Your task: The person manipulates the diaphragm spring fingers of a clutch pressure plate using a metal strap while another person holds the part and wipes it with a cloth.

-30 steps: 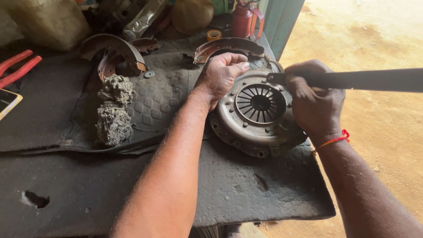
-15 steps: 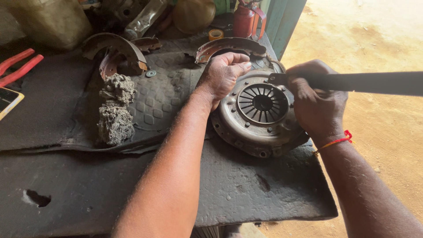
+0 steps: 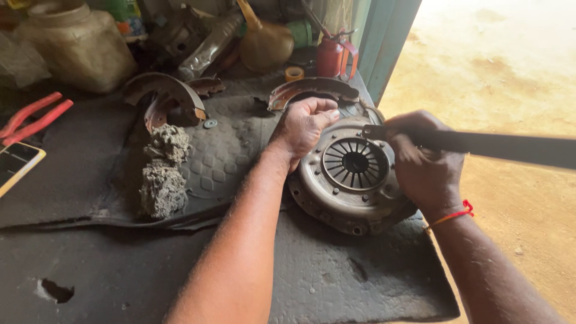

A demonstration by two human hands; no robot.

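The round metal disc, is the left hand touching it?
Touching. The head view shows the left hand gripping the upper rim of the round metal disc.

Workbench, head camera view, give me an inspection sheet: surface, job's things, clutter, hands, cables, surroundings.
Surface: dark rubber mat over a worn bench, torn in places.
Job's things: round metal clutch cover lying flat at the bench's right edge; long flat dark bar reaching in from the right over it.
Clutter: two curved brake shoes, grey rag wad, red-handled pliers, washer, cloudy plastic jug, red oil can, funnel.
Hands: left hand grips the cover's far rim; right hand holds the bar's end against the cover.
Cables: nothing seen.
Surroundings: sandy ground at right, teal post.
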